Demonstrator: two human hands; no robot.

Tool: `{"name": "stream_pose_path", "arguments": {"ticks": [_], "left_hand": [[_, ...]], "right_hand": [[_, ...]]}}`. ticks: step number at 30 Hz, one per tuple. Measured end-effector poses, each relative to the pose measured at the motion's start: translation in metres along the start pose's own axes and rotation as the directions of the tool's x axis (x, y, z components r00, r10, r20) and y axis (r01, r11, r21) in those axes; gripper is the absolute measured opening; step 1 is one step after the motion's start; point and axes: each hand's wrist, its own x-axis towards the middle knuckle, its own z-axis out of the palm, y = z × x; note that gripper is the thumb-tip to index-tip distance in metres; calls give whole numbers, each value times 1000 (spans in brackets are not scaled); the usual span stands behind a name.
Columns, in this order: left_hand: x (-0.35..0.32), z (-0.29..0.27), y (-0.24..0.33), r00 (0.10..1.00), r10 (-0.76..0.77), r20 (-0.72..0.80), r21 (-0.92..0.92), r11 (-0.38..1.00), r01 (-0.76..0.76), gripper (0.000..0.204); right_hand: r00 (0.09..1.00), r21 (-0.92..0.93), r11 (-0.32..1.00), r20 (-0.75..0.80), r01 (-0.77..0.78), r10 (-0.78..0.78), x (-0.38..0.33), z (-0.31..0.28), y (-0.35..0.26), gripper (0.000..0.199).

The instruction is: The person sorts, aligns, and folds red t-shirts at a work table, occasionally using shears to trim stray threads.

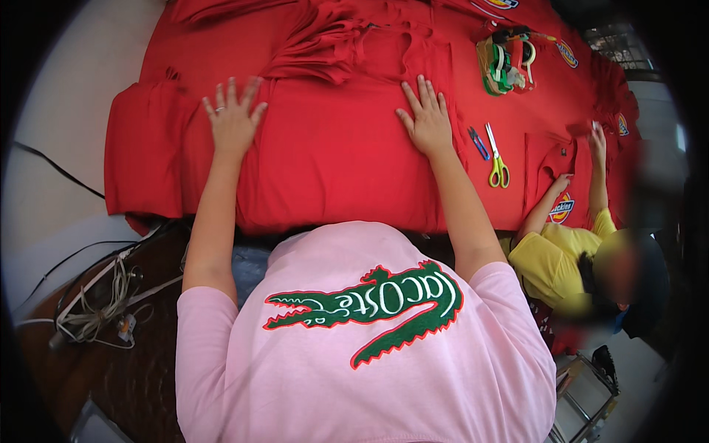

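A red T-shirt lies spread in front of me, its neckline at the far end and its near part hanging over the table edge. My left hand, a ring on one finger, rests with spread fingers near the shirt's left side. Flat near its right side lies my right hand, fingers stretched out. Both hands are open and hold nothing. Bunched red fabric lies beyond, between the hands. To the left is a folded stack of red cloth.
Right of my right hand lie blue thread snips and yellow-green-handled scissors. A tape dispenser stands farther back. A co-worker in a yellow shirt handles another red shirt at the right. Bundled cables hang at the lower left.
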Motion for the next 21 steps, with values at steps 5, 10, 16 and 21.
{"name": "stream_pose_path", "arguments": {"ticks": [5,10,16,21], "left_hand": [[-68,10,-77,872,-449,195,-207,850,485,60],[-159,-24,-34,692,-528,492,-754,140,642,55],[-170,-66,27,756,-487,437,-644,418,641,78],[-145,-42,20,738,-469,484,-564,477,674,77]], "right_hand": [[991,288,949,-11,-125,133,-23,-16,7,66],[750,603,663,-156,-443,643,-136,-39,19,67],[669,678,395,193,-620,718,-227,-42,-2,67],[737,549,530,268,-646,620,-199,-47,0,61]]}}
